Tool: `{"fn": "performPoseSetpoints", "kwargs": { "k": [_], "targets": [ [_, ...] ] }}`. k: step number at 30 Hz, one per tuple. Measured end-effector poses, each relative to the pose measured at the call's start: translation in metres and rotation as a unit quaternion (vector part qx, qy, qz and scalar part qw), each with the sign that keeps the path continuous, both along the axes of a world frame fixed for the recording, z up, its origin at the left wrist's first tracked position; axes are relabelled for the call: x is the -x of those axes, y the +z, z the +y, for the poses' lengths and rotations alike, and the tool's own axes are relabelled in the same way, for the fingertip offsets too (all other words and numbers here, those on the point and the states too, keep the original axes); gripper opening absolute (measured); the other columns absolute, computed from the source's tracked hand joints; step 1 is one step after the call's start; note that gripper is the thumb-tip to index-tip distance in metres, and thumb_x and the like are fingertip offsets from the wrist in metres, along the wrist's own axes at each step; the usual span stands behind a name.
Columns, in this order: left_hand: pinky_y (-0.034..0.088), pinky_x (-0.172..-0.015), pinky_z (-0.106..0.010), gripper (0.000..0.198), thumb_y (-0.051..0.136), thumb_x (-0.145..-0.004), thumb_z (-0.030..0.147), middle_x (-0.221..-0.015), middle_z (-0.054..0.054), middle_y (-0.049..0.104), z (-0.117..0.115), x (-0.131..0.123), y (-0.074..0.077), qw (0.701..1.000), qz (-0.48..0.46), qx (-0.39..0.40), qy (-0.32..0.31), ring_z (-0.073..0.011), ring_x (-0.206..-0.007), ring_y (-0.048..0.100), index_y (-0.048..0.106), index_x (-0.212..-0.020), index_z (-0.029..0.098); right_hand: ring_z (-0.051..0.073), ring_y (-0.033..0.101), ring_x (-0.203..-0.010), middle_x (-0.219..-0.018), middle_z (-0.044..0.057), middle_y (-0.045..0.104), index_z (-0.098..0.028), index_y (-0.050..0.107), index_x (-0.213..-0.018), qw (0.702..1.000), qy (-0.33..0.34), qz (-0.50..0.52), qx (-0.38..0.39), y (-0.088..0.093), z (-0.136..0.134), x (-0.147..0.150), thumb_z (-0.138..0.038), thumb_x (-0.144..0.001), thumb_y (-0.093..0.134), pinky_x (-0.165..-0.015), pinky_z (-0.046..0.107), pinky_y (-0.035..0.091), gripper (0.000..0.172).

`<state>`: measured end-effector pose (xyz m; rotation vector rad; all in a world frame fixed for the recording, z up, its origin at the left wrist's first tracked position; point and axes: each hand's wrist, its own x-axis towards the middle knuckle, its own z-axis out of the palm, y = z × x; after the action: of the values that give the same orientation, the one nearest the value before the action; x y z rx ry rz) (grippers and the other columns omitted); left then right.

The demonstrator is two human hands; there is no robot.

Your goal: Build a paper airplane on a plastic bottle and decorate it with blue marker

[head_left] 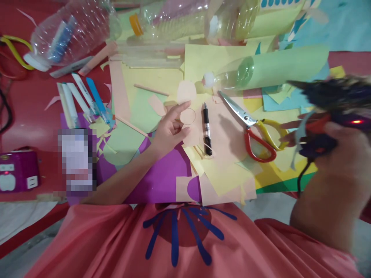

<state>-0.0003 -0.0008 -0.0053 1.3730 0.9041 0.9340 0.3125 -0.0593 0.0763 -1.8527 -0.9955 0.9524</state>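
Note:
My right hand (339, 143) is wrapped round a dark glue gun (321, 112) with an orange trigger and a glowing red light; motion blurs it. My left hand (171, 129) lies on pale pink paper, its index finger and thumb spread either side of a drawn circle (188, 116). A cut paper oval (186, 91) is beside the index fingertip. Right of that hand lies a black-and-clear pen (206, 129). Scissors (246, 119) with one red and one yellow handle lie with blades apart, close to the glue gun.
A green-and-clear bottle (246, 73) lies at the right; more clear plastic bottles (75, 34) lie along the back. Several markers (78, 96) and a blurred-out phone (77, 160) are on the left, beside a purple box (19, 170). Coloured paper scraps (124, 127) cover the table.

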Motion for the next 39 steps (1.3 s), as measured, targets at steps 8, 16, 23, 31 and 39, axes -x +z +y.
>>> {"fn": "performPoseSetpoints", "kwargs": {
  "k": [8,16,23,31,39],
  "targets": [
    [0.048,-0.056,-0.017,0.065,0.068,-0.079,0.053,-0.137,-0.006,0.052,-0.001,0.004,0.003,1.000,0.027,-0.001,-0.005,-0.0022,-0.060,0.050,0.044,-0.137,0.034,0.009,0.051,-0.039,-0.055,0.000,0.062,-0.018,0.061,-0.073,0.957,0.185,0.215,0.065,-0.019,0.030,0.079,-0.031,-0.070,0.068,-0.038,0.023,0.038,0.015],
    [0.047,-0.052,-0.019,0.065,0.064,-0.082,0.054,-0.149,-0.005,0.037,0.002,0.003,0.005,0.997,0.051,-0.046,-0.024,-0.0015,-0.058,0.049,0.038,-0.140,0.041,0.012,0.051,-0.049,-0.055,0.000,0.057,-0.020,0.056,-0.059,0.947,0.269,0.173,0.021,-0.047,0.029,0.089,-0.042,-0.076,0.067,-0.045,0.027,0.042,0.030],
    [0.043,-0.046,-0.018,0.063,0.064,-0.083,0.054,-0.137,-0.002,0.046,0.002,0.003,0.001,0.996,0.067,-0.057,-0.015,-0.0029,-0.056,0.051,0.036,-0.139,0.048,0.014,0.051,-0.050,-0.052,0.001,0.055,-0.020,0.053,-0.055,0.959,0.227,0.158,0.052,-0.047,0.026,0.088,-0.042,-0.074,0.068,-0.046,0.029,0.041,0.032],
    [0.046,-0.048,-0.019,0.063,0.064,-0.081,0.056,-0.142,-0.003,0.042,0.000,0.001,0.000,0.996,0.067,-0.063,-0.007,-0.0057,-0.061,0.055,0.038,-0.139,0.046,0.012,0.047,-0.048,-0.051,-0.001,0.052,-0.020,0.051,-0.055,0.962,0.236,0.122,0.066,-0.050,0.025,0.086,-0.044,-0.074,0.067,-0.043,0.026,0.037,0.034],
    [0.046,-0.048,-0.020,0.061,0.063,-0.084,0.052,-0.145,-0.005,0.040,0.001,0.002,0.000,0.993,0.082,-0.083,-0.007,-0.0039,-0.058,0.054,0.038,-0.139,0.045,0.011,0.045,-0.045,-0.048,-0.001,0.049,-0.021,0.047,-0.053,0.969,0.227,0.085,0.049,-0.050,0.023,0.087,-0.040,-0.074,0.067,-0.042,0.026,0.037,0.034]
  ]
}}
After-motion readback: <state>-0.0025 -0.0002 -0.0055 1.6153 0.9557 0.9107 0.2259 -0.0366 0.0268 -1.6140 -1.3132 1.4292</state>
